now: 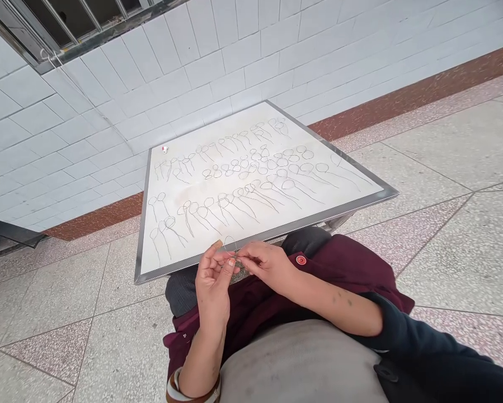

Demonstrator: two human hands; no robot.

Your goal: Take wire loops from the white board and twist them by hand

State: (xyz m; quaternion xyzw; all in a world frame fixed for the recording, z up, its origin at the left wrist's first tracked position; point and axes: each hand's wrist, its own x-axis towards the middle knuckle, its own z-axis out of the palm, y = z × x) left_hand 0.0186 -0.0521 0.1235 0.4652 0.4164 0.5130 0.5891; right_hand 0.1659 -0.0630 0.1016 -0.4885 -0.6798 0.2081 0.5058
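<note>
Just past the near edge of a white table [192, 244], my left hand [215, 274] pinches a thin wire loop [230, 239] between thumb and fingers. The round part of the loop stands up above the fingertips. My right hand [266, 263] meets it from the right, its thumb and forefinger closed on the wire at the base of the loop. On the table lie rows of similar wire loops with long tails [209, 202], and a middle band of wire rings [272, 163].
A small white and red object [165, 149] sits near the table's far left corner. Behind the table stands a white tiled wall [217, 67] with a barred window [83, 22] at upper left. My lap, in maroon cloth [352, 263], is below the near edge.
</note>
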